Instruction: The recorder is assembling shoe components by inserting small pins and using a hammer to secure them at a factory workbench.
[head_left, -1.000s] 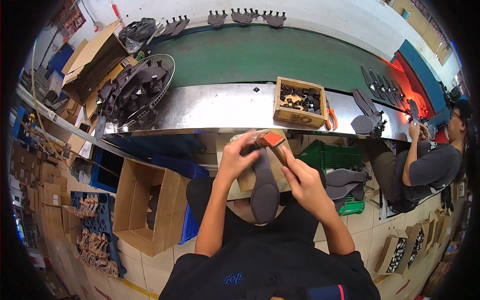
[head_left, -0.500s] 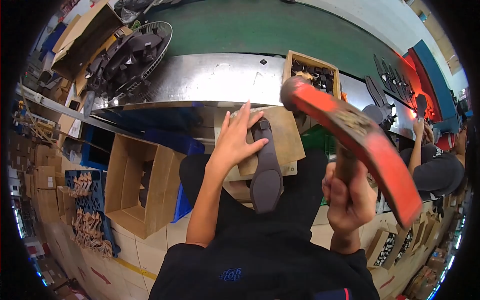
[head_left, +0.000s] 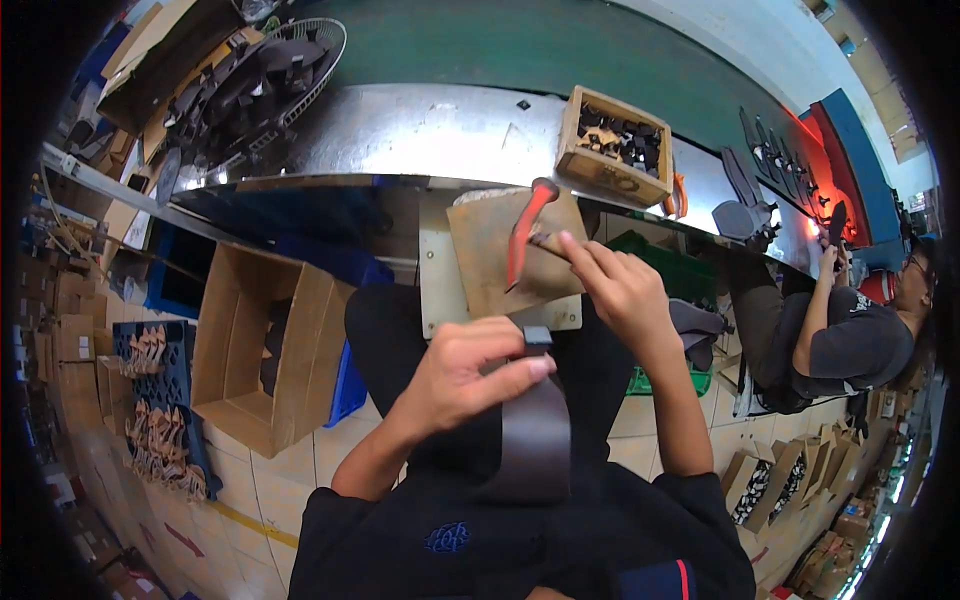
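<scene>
Lowering hammer (head_left: 527, 232) to board, left hand (head_left: 470, 372) lifting sole (head_left: 535, 432)

Bare forearms come up from the lower edge. Left hand (head_left: 470, 375) and right hand (head_left: 620, 285) carry no gloves, rings or watch. The top is dark, navy to black, short-sleeved, with a small blue emblem on the chest and a red-and-blue patch near the right sleeve. Dark trousers cover the legs.

Bright, even overhead light; glare on metal bench (head_left: 400, 130); heavy fisheye bending, black vignette at rim; mostly sharp.
</scene>
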